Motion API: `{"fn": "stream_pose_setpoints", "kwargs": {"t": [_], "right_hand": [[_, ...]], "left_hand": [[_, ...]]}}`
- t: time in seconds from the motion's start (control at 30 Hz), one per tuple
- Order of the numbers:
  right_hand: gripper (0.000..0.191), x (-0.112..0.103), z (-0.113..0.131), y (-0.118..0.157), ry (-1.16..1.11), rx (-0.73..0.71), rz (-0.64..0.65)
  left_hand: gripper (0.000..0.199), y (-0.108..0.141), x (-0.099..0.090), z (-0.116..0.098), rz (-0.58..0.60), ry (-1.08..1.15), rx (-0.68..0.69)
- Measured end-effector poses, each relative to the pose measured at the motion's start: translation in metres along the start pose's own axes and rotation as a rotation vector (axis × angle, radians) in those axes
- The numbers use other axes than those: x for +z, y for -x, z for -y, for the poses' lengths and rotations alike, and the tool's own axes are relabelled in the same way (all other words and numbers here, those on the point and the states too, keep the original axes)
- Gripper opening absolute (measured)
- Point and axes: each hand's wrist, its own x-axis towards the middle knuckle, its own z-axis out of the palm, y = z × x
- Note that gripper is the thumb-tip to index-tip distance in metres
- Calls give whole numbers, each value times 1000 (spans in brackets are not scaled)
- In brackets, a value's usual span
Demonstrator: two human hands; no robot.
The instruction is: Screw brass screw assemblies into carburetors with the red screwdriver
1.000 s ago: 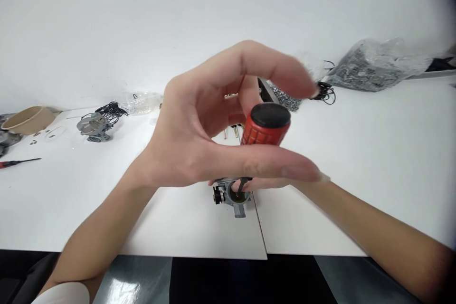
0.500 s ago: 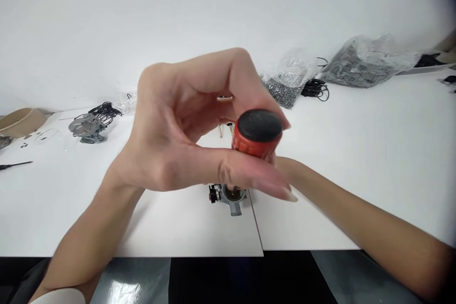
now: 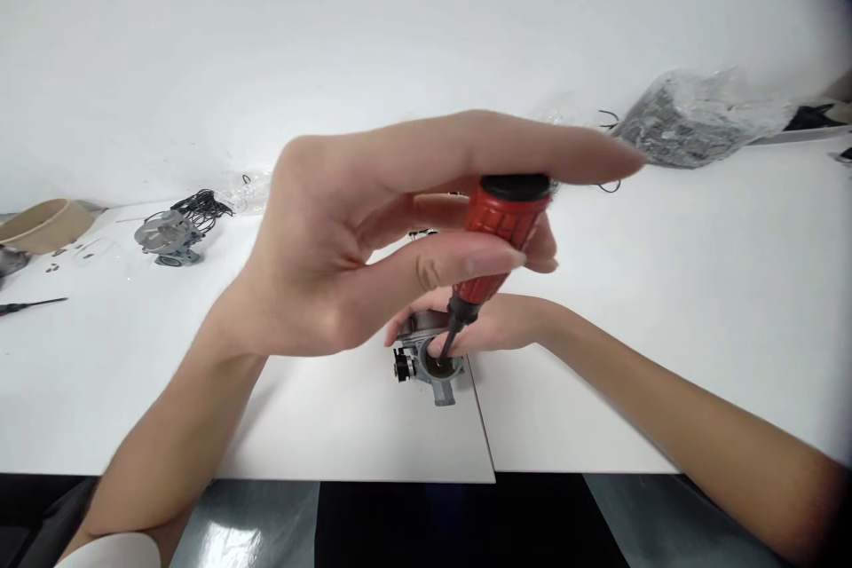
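Left hand [image 3: 333, 257]: thumb and fingers clamped on a red screwdriver [image 3: 502, 217], frame centre, index finger at its cap; tip in the carburettor [image 3: 444, 393], lower centre. Right hand [image 3: 502, 324]: fingers around carburettor, partly hidden. We judge a loosened right grip could let our tip slip.

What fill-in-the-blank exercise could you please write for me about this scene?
The left hand grips a screwdriver whose handle is mostly coloured ____.
The hand on the metal part is the person's ____ one.
The screwdriver's end cap is coloured ____.
A tan container sits near the picture's ____ edge.
Missing words: red; right; black; left
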Motion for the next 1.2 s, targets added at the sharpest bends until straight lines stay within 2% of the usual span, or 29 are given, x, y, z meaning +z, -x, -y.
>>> {"fn": "stream_pose_setpoints", "kwargs": {"t": [0.1,0.2,0.3,0.37,0.57,0.8,0.87,0.97,1.1,1.2], "right_hand": [[37,1,-2,0,-13,-9,6],[38,1,-6,1,-23,-10,18],[37,0,-6,2,3,8,12],[36,0,-6,2,22,18,1],[34,0,-8,0,-37,22,-27],[34,0,-4,-1,-14,47,-65],[34,-1,-3,-1,-10,53,-62],[37,-1,-3,-1,-17,49,-70],[36,-1,-8,-3,-43,29,-89],[39,-1,-10,-4,-72,3,-42]], "left_hand": [[29,1,-3,0,13,-159,-24],[21,2,-5,-4,-48,-332,-93],[27,4,-3,-6,-127,-423,-182],[33,4,0,-7,-132,-445,-225],[34,2,3,0,-115,-326,-41],[42,-1,1,21,-84,-89,-53],[45,-2,0,21,-81,-105,-20],[48,-2,-1,18,11,-119,68],[42,-3,-2,13,15,-56,49],[40,-2,-2,9,43,-71,41]]}}
